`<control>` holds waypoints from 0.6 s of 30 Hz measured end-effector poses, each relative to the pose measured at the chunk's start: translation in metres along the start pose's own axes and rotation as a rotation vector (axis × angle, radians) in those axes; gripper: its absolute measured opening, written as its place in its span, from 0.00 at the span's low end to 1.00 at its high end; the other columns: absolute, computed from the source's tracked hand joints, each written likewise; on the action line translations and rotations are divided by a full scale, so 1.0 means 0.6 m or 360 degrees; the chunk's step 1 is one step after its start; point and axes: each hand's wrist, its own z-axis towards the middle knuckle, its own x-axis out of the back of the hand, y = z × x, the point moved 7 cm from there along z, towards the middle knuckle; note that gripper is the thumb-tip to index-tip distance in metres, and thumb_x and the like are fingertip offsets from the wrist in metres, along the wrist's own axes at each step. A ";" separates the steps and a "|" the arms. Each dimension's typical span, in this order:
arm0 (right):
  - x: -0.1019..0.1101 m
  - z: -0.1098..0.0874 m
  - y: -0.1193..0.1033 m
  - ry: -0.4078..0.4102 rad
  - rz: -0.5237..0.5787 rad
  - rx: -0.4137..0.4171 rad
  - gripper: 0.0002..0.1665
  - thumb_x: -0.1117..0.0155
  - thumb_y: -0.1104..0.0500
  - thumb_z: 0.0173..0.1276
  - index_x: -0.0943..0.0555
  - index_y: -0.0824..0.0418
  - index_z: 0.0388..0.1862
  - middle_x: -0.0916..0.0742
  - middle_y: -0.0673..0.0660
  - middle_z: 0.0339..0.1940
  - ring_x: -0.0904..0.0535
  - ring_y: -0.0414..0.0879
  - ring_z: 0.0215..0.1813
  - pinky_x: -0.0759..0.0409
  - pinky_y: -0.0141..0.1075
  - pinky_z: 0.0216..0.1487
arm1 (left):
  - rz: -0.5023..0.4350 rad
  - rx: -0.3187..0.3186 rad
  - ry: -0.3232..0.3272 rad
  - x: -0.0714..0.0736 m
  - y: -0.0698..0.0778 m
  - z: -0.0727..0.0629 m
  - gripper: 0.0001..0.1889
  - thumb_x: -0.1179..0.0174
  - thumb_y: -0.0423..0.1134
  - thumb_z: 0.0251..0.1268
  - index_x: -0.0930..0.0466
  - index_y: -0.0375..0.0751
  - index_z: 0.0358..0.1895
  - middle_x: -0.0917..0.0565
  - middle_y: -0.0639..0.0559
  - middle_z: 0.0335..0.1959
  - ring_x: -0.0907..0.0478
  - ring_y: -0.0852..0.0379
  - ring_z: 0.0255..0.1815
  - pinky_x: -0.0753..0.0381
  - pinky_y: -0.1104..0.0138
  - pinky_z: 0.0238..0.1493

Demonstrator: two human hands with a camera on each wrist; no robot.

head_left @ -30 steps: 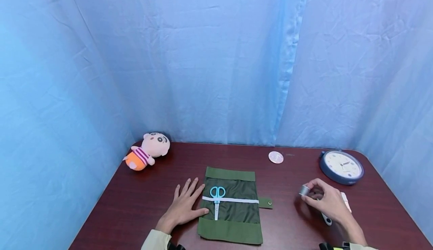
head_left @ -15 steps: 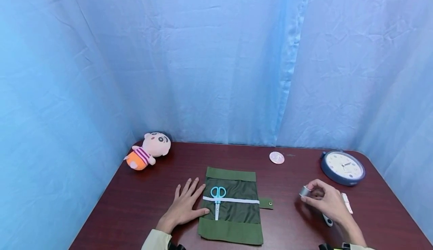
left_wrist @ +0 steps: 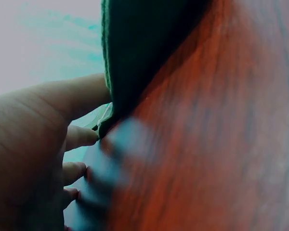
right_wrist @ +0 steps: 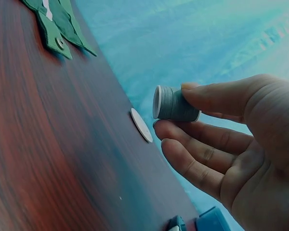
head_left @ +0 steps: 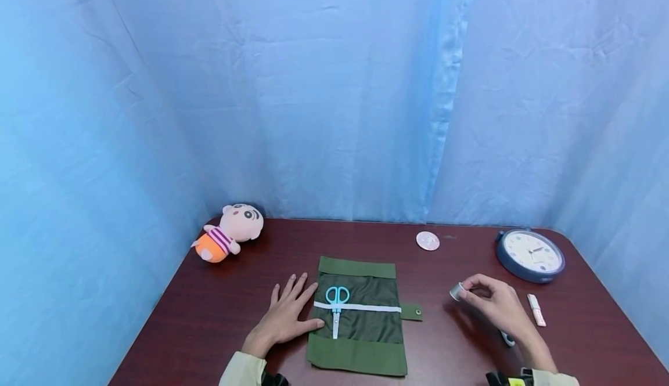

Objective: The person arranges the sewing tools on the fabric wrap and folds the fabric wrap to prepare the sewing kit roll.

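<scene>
In the head view my left hand (head_left: 282,321) rests with spread, straight fingers at the left edge of a green cloth roll-up pouch (head_left: 358,358), thumb over its edge. The pouch lies unrolled, with a snap tab on its right side. Blue-handled scissors (head_left: 335,310) are tucked under the white elastic band (head_left: 373,309) across it. My right hand (head_left: 496,307), to the right of the pouch, pinches a spool of grey thread (head_left: 456,291) between thumb and fingers. In the right wrist view the spool (right_wrist: 171,105) lies sideways in the grip, above the table.
A plush doll (head_left: 227,235) lies at the back left. A round pale disc (head_left: 427,241) and a blue-rimmed clock (head_left: 530,254) are at the back right. A small white-and-pink item (head_left: 536,310) lies right of my right hand; a white-and-dark object (head_left: 507,339) is partly hidden under the wrist.
My right hand has moved slightly left with the spool of thread, uncovering more of the white-and-pink item. The left hand has stayed put.
</scene>
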 end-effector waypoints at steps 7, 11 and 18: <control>-0.020 0.014 -0.015 -0.0055 0.0013 0.0018 0.07 0.28 0.56 0.65 0.17 0.57 0.37 0.12 0.53 0.35 0.17 0.28 0.34 0.17 0.27 0.35 | -0.0036 -0.0039 0.0022 0.006 0.013 0.005 0.44 0.37 0.64 0.62 0.38 0.47 0.77 0.49 0.39 0.83 0.59 0.36 0.85 0.62 0.28 0.75; -0.039 0.022 -0.028 -0.0089 0.0084 0.0046 0.06 0.28 0.57 0.65 0.17 0.57 0.36 0.11 0.54 0.35 0.16 0.29 0.35 0.16 0.27 0.36 | -0.0036 -0.0097 0.0038 0.009 0.027 0.011 0.42 0.36 0.62 0.63 0.36 0.47 0.77 0.49 0.39 0.83 0.60 0.36 0.85 0.62 0.30 0.76; -0.081 0.037 -0.054 -0.0121 0.0136 0.0112 0.04 0.28 0.58 0.64 0.16 0.56 0.34 0.10 0.52 0.34 0.15 0.30 0.35 0.16 0.27 0.38 | -0.0019 -0.0212 0.0016 0.007 0.059 0.025 0.40 0.36 0.60 0.64 0.35 0.46 0.76 0.49 0.40 0.83 0.59 0.37 0.85 0.61 0.32 0.78</control>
